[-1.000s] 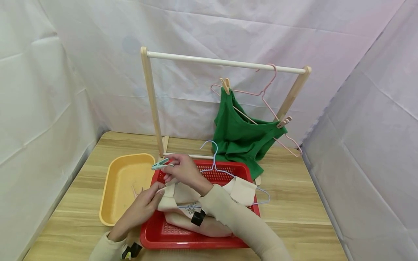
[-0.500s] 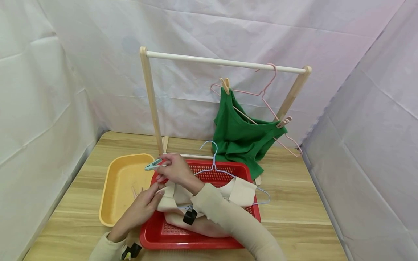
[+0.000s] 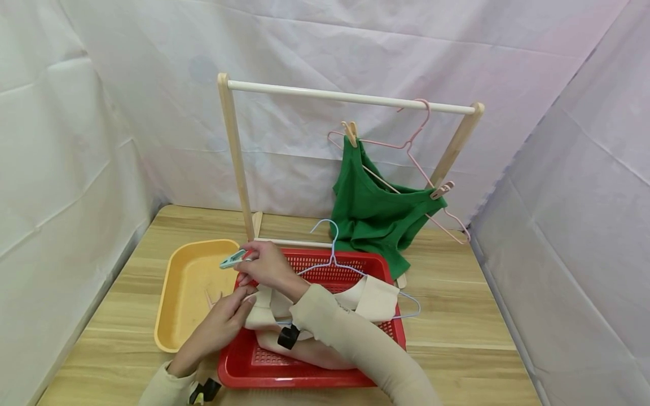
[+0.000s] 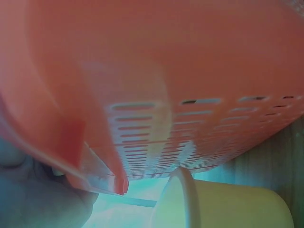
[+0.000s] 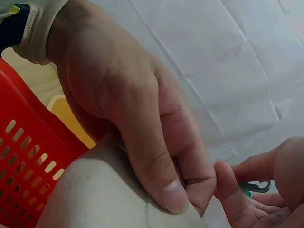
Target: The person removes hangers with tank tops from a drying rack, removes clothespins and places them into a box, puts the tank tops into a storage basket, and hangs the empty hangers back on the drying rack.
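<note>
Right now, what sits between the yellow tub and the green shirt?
In the head view, the red basket lies between the yellow tub and green shirt.

Basket (image 3: 386, 265) sits near-centre on table (image 3: 457, 338), tray (image 3: 172, 293) just left of it. Rack (image 3: 350, 98) stands behind both; hanger (image 3: 406, 144) with shirt (image 3: 376, 208) hangs far right. Cloth (image 3: 378, 299) lies in basket.

The left hand (image 3: 223, 320) reaches forward from the lower left, thumb and fingers curled in a pinching grip; its sleeved wrist sits low; the right hand (image 3: 266, 268) crosses over from the right on a long sleeved forearm, fingers curled in a pinch, just above the left.
</note>
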`<state>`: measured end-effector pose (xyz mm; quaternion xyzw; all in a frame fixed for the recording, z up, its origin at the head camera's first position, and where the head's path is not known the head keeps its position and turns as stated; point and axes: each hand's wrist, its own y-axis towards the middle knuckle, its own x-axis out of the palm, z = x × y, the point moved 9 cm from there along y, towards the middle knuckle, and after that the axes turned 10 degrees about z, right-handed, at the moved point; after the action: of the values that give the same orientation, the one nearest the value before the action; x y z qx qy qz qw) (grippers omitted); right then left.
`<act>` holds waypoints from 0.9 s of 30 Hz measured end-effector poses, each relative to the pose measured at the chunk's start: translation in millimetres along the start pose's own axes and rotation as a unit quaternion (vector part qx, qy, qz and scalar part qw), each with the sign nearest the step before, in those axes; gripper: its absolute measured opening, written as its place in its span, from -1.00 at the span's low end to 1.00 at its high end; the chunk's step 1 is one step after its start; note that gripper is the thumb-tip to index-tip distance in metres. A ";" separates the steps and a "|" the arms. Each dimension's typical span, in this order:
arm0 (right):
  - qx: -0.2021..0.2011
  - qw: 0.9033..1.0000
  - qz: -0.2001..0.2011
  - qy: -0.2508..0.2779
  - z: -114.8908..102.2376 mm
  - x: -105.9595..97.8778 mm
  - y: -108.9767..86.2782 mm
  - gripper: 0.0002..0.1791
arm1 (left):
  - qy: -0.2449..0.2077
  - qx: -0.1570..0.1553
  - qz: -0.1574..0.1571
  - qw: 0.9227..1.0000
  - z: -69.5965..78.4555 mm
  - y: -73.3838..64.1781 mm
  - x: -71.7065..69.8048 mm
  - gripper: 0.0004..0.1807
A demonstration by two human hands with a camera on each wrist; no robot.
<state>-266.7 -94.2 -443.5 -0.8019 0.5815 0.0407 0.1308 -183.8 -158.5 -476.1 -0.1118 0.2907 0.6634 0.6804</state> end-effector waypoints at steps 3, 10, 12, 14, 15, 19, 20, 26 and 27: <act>-0.003 1.000 0.001 -0.005 1.0 1.2 1.6 -0.55 | -0.007 -0.005 -0.005 1.000 -0.8 0.3 1.0 -0.87; -0.003 1.000 0.003 -0.017 3.6 0.0 4.4 -0.53 | -0.013 0.008 -0.007 1.000 0.0 0.9 2.0 -0.91; -0.001 1.000 0.006 -0.018 4.8 -0.4 6.1 -0.54 | -0.012 0.017 -0.003 1.000 0.8 1.1 1.6 -0.91; 0.000 1.000 0.008 -0.020 5.5 -0.4 7.4 -0.54 | -0.011 0.025 0.001 1.000 1.9 1.2 1.0 -0.91; 0.000 1.000 0.010 -0.021 5.2 -0.4 7.9 -0.54 | -0.011 0.028 0.001 1.000 2.3 1.2 0.9 -0.91; -0.004 1.000 0.014 -0.027 3.6 -0.3 10.0 -0.54 | -0.013 0.032 0.003 0.999 3.2 1.2 0.5 -0.91; -0.005 1.000 0.014 -0.028 3.3 -0.3 10.4 -0.54 | -0.013 0.032 0.003 0.999 3.2 1.3 0.6 -0.91; -0.007 0.999 0.012 -0.034 3.6 2.7 12.5 -0.53 | -0.015 0.029 0.000 0.999 4.1 0.7 0.8 -0.91; -0.008 0.999 0.011 -0.036 3.9 3.6 12.7 -0.53 | -0.014 0.029 0.000 0.999 4.4 0.5 0.7 -0.91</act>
<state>-277.2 -100.3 -450.0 -0.7945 0.5850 0.0754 0.1445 -183.3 -155.5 -472.9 -0.0825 0.2999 0.6561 0.6877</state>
